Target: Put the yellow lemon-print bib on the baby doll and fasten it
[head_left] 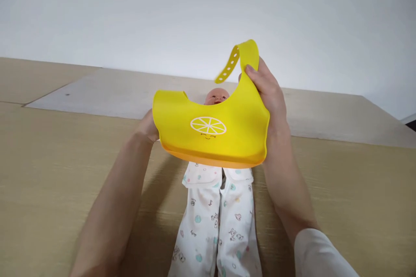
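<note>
A yellow silicone baby bib [182, 121] with a white citrus slice and a small smiling face hangs in the air between my hands. Its orange catch pocket runs along the lower edge. My right hand [268, 86] pinches the bib near the base of its holed neck strap, which curls up and leftward. Behind the bib's left side is my left hand [150, 124], its fingers mostly hidden as it supports that edge. A baby doll [217, 94] lies face up beneath, dressed in white printed clothes [208, 220]. The bib covers most of its torso.
The doll rests on a tan wooden surface [351, 199]. A paler grey strip [107, 91] crosses the surface farther back, against a white wall [162, 17]. A dark object [411, 124] shows at the far right edge.
</note>
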Tool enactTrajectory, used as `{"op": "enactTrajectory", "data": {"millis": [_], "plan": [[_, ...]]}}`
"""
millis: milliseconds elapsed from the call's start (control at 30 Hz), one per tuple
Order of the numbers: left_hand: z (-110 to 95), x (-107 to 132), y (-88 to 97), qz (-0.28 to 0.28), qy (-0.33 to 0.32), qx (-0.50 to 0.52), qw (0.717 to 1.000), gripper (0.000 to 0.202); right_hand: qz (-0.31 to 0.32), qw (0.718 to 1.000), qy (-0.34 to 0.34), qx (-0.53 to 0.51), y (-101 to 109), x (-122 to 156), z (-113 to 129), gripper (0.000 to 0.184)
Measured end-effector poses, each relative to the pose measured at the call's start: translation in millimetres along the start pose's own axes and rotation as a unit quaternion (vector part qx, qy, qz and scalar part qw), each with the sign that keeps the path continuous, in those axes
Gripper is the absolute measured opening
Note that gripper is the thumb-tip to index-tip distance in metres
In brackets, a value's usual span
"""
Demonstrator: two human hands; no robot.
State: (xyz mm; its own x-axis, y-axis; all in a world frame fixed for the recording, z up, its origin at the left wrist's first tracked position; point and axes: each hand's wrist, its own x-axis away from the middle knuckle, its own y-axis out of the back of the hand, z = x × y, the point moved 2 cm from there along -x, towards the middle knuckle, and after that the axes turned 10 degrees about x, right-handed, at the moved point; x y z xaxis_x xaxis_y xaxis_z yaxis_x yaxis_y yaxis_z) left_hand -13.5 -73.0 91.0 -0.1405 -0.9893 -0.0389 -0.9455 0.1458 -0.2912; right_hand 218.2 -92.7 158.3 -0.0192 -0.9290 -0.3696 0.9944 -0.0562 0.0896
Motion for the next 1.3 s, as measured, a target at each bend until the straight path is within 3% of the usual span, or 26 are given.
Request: {"op": "enactTrajectory", "data": {"millis": [100, 167, 233, 400, 533, 600, 700, 800, 933, 1100, 1300], "plan": [[-4, 2, -0.2, 0.008, 0.025, 0.149, 0.989, 0.025, 0.003, 1.000, -0.010, 0.013, 5, -2, -1, 0.036], [-7, 6, -3.7, 0.064, 0.032, 0.181, 0.981, 0.051, 0.001, 0.999, -0.015, 0.028, 8, -4, -3, 0.037], [-9, 12, -9.5, 0.107, 0.031, 0.151, 0.982, 0.075, -0.002, 0.999, -0.018, 0.043, 9, -4, -5, 0.038], [-21, 26, -26.9, 0.077, 0.021, 0.064, 0.995, 0.053, -0.005, 0.999, -0.033, 0.041, 7, 11, 9, 0.029], [-33, 42, -38.6, 0.076, 0.021, 0.054, 0.995, 0.052, -0.012, 0.996, -0.037, -0.075, 8, 33, 36, 0.016], [-34, 46, -41.2, 0.077, 0.033, 0.051, 0.995, 0.049, -0.014, 0.993, -0.043, -0.109, 12, 35, 38, 0.015], [-24, 39, -40.0, 0.083, 0.045, 0.044, 0.995, 0.047, -0.029, 0.997, -0.053, -0.049, 20, 17, 15, 0.017], [-4, 19, -32.5, 0.067, 0.048, 0.040, 0.996, 0.047, -0.041, 0.998, -0.049, 0.007, 26, -11, -26, 0.036], [27, -9, -19.8, 0.023, 0.074, 0.027, 0.997, 0.045, -0.070, 0.990, -0.123, -0.010, 23, -33, -69, 0.033], [41, -26, -15.0, 0.022, 0.100, 0.034, 0.994, 0.040, -0.082, 0.987, -0.138, -0.010, 20, -39, -87, 0.036], [36, -44, -13.0, 0.003, 0.045, 0.011, 0.999, 0.041, -0.120, 0.990, -0.072, 0.013, 28, -57, -105, 0.040]]}}
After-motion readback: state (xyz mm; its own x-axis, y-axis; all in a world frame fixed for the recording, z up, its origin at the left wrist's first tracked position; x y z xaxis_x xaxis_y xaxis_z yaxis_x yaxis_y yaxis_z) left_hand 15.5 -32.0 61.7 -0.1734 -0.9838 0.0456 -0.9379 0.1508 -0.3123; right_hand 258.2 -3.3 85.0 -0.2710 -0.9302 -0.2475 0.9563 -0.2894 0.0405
